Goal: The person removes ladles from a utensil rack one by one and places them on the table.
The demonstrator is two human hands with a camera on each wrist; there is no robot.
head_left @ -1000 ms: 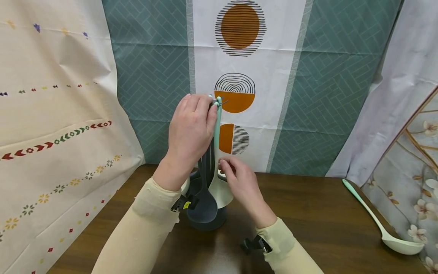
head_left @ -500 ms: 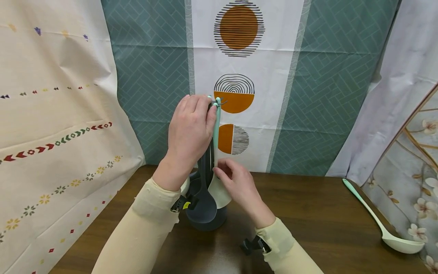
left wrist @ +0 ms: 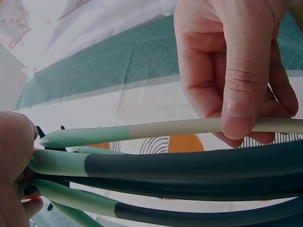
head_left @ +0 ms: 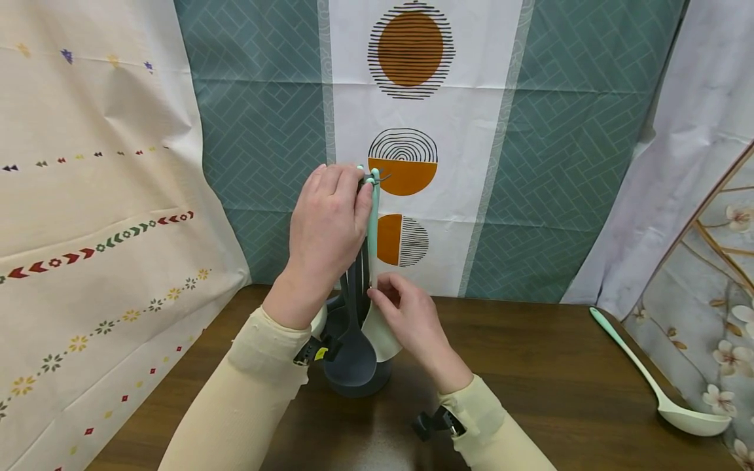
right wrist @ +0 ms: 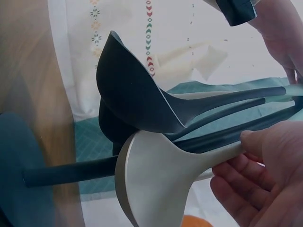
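head view: pale utensil (head_left: 381,337) between the hands (head_left: 328,219) (head_left: 410,313), seemingly hooked.

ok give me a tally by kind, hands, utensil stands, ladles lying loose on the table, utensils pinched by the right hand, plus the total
Hands: 2, left hand and right hand
Utensil stand: 1
Loose ladle: 1
Pinched pale utensil: 1
Total: 5
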